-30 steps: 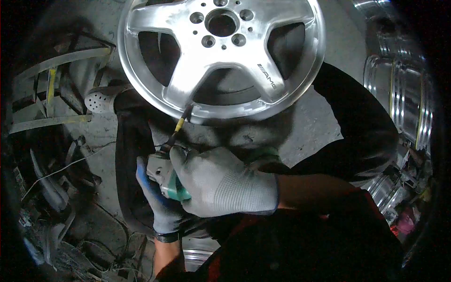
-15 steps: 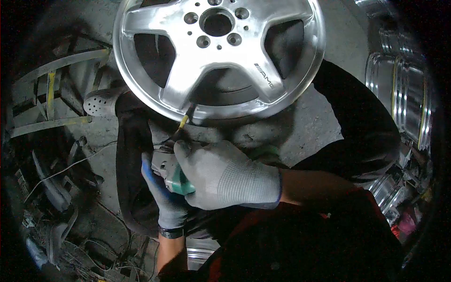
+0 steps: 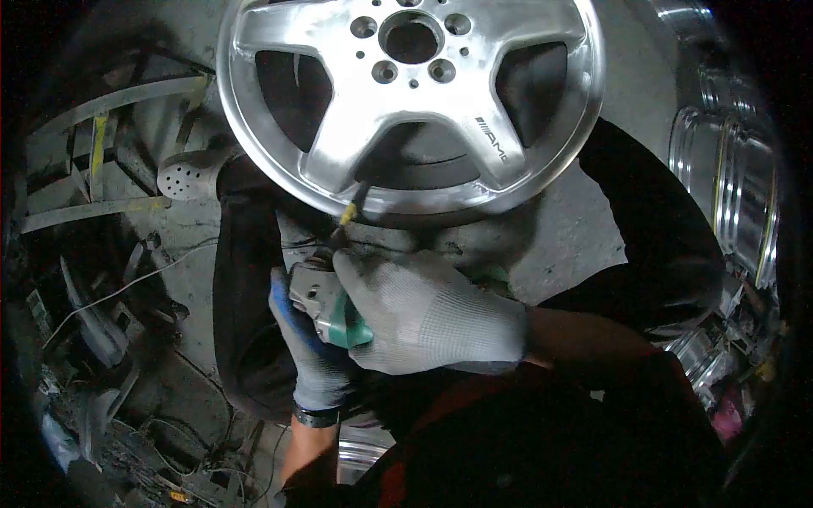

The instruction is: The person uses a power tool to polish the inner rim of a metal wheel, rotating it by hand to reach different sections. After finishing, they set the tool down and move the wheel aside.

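A polished five-spoke alloy wheel (image 3: 351,127) with AMG lettering fills the top of the view. Below it, both hands hold a green and grey power grinder (image 3: 345,323), from which a thin rod with a yellow band (image 3: 348,213) points up. The rod's dark tip overlaps the lower rim near the base of a spoke; whether it touches cannot be told. My left hand (image 3: 318,368), in a grey glove with blue palm, supports the grinder's head from the left and below. My right hand (image 3: 440,313), gloved too, is wrapped over its body, hiding most of it.
My bent legs (image 3: 660,220) flank the wheel, a perforated clog (image 3: 188,179) on the left foot. More shiny wheels (image 3: 737,186) stand along the right. Curved metal frames (image 3: 102,212) and scrap lie left, with a thin cable (image 3: 140,290) across the floor (image 3: 576,224).
The whole view has shifted slightly, so wheel, hands and grinder appear a little farther right. Both hands keep their hold on the grinder, and the rod stays at the same part of the rim.
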{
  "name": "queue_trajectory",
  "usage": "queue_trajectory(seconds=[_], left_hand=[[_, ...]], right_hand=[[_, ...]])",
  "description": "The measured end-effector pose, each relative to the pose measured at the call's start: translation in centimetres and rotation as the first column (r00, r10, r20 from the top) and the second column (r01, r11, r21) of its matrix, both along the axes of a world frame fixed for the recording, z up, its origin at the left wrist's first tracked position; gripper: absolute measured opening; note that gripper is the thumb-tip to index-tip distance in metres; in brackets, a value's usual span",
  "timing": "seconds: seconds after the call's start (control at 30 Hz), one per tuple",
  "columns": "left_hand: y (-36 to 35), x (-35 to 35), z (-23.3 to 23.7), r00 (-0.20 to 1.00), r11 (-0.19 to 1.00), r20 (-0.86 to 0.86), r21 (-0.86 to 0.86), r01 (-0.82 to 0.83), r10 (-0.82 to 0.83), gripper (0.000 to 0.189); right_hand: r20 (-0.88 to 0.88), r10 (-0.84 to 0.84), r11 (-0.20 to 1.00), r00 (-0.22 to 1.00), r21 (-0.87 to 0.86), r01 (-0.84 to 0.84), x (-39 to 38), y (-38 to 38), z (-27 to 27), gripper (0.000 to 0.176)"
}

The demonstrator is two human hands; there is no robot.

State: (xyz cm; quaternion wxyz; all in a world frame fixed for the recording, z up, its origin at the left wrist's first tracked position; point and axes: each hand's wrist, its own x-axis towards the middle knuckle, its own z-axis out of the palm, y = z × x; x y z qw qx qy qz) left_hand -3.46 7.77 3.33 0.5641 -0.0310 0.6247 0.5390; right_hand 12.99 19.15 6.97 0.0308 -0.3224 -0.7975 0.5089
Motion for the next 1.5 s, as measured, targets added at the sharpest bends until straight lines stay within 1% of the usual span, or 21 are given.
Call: queue_trajectory(seconds=[0.1,0.23,0.3,0.33,0.37,0.43,0.5,0.57,0.63,0.7,0.77,0.87,0.93,1.03,1.17,1.2,1.23,1.3,1.43,1.47,1.5], left_hand=[[0.1,-0.1,-0.1,0.991,0.999,-0.130,-0.046,0.023,-0.029,0.056],[0.3,2.5,0.4,0.999,0.999,-0.019,-0.011,0.046,-0.047,0.056],[0.1,3.9,0.7,0.988,0.995,-0.119,-0.013,0.095,-0.096,0.056],[-0.6,4.3,-0.2,0.802,0.954,-0.529,-0.046,0.297,-0.275,0.055],[-0.9,3.9,-0.5,0.802,0.954,-0.530,-0.047,0.296,-0.275,0.055],[-0.4,2.2,-0.5,0.970,0.988,-0.199,0.037,0.149,-0.139,0.055],[0.2,1.3,-0.1,0.970,0.996,-0.228,-0.046,0.074,-0.083,0.056],[1.8,1.0,1.3,0.997,0.999,0.079,-0.047,-0.014,0.018,0.057],[0.4,1.4,0.3,0.995,0.999,0.086,-0.009,0.046,-0.045,0.054],[-0.8,3.3,-0.6,0.822,0.950,-0.486,-0.064,0.307,-0.298,0.054],[-0.8,3.4,-0.3,0.863,0.914,-0.345,0.031,0.404,-0.369,0.057],[0.5,3.8,0.5,0.771,0.882,-0.483,-0.005,0.471,-0.415,0.055],[1.8,2.5,1.0,0.989,0.998,0.130,0.007,0.064,-0.064,0.057],[1.1,2.1,0.9,0.993,0.996,-0.081,-0.049,0.078,-0.082,0.059],[1.4,3.8,1.1,0.986,1.000,0.167,0.014,0.000,-0.002,0.056],[0.3,4.7,1.3,0.878,0.915,-0.279,-0.002,0.404,-0.389,0.056],[0.1,5.3,0.6,0.960,0.960,-0.080,0.069,0.272,-0.267,0.062],[-1.1,6.7,-0.5,0.912,0.930,-0.199,0.006,0.367,-0.359,0.065],[-1.1,6.9,-0.4,0.858,0.865,-0.199,0.079,0.495,-0.473,0.072],[-0.8,7.0,-0.6,0.983,0.984,0.058,0.048,0.172,-0.174,0.076],[-0.8,6.6,-0.3,0.984,0.984,0.055,0.048,0.169,-0.171,0.076]], right_hand=[[-0.059,-0.031,0.997,0.998,0.073,0.035,-0.1,-0.5,-0.9,0.061],[0.010,0.052,0.999,0.999,-0.013,-0.052,2.1,0.3,0.2,0.062],[0.019,0.005,1.000,1.000,-0.002,-0.005,2.8,0.2,0.2,0.063],[0.020,0.007,1.000,1.000,-0.003,-0.007,2.8,0.4,0.3,0.063],[0.040,0.036,0.998,0.999,-0.061,-0.033,2.6,0.9,0.4,0.064],[0.051,0.064,0.991,0.997,-0.120,-0.058,2.1,1.1,0.1,0.064],[-0.114,-0.025,0.999,0.993,-0.041,0.020,1.5,0.6,-0.7,0.065],[-0.055,-0.007,0.998,0.998,-0.065,0.003,1.2,0.7,-0.6,0.064],[0.014,0.008,0.996,1.000,-0.089,-0.006,1.6,1.0,-0.3,0.064],[0.018,0.007,0.997,1.000,-0.072,-0.005,3.1,1.1,0.3,0.064],[0.030,-0.006,0.999,1.000,-0.035,0.007,3.9,0.7,0.2,0.063],[0.003,0.004,1.000,1.000,-0.028,-0.004,3.8,1.0,-0.2,0.063],[-0.033,0.020,0.998,0.999,-0.065,-0.022,3.2,1.1,-0.7,0.063],[-0.105,0.016,1.000,0.994,0.029,-0.013,2.5,1.0,-1.1,0.084],[-0.073,-0.020,0.998,0.997,-0.061,0.016,4.1,0.7,-0.7,0.071],[-0.079,-0.027,1.000,0.997,-0.013,0.026,5.0,0.4,-0.6,0.073],[-0.072,-0.025,1.000,0.997,-0.011,0.024,5.6,0.3,-0.1,0.073],[0.123,0.065,0.994,0.990,-0.098,-0.053,6.8,0.5,0.9,0.079],[0.052,0.022,0.995,0.998,-0.098,-0.017,7.1,0.3,0.4,0.084],[0.052,0.025,0.995,0.998,-0.097,-0.020,6.9,0.3,0.3,0.084],[0.059,0.066,0.996,0.996,-0.071,-0.061,6.4,0.4,0.2,0.083]])
